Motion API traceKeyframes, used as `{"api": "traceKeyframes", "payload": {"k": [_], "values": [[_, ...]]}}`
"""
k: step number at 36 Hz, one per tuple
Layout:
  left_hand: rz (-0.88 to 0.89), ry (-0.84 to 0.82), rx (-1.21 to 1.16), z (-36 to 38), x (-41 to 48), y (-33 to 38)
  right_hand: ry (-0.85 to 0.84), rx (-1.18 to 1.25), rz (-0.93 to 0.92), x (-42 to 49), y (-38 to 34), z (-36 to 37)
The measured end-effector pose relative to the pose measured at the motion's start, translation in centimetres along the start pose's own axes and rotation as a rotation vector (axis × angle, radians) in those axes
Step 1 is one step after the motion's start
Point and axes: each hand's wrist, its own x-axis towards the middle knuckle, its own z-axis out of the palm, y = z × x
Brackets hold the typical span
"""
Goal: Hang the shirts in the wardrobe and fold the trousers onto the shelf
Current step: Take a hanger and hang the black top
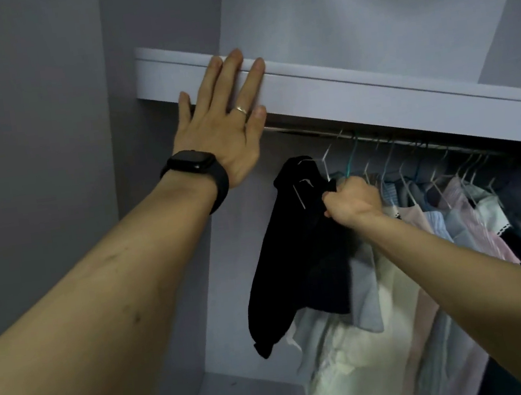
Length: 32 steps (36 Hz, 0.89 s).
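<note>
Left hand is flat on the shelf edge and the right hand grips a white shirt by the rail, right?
No. The right hand grips a black shirt by the rail, not a white one, as the head view shows. The left hand is flat on the shelf edge.

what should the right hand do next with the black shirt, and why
Probably lift the right hand until the hanger of the black shirt hooks over the metal rail; it grips the shirt just under the rail, left of the other hung clothes.
</note>
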Motion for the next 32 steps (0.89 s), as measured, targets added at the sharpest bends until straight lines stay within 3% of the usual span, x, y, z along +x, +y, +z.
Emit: {"api": "traceKeyframes", "payload": {"k": [14,21,28,32], "values": [[-0.014,0.057,-0.021,0.9,0.0,-0.1,0.01,-0.053,0.187,4.2,-1.1,1.8],[-0.073,-0.036,-0.021,0.1,-0.7,-0.4,-0.14,0.112,0.239,2.0,-0.7,-0.6],[-0.166,-0.235,-0.052,-3.3,0.0,2.2,-0.227,0.235,0.104,-6.6,0.5,-8.5],[-0.212,-0.316,-0.126,-4.9,0.2,4.0,-0.125,0.331,-0.004,-11.1,2.6,-13.0]]}}
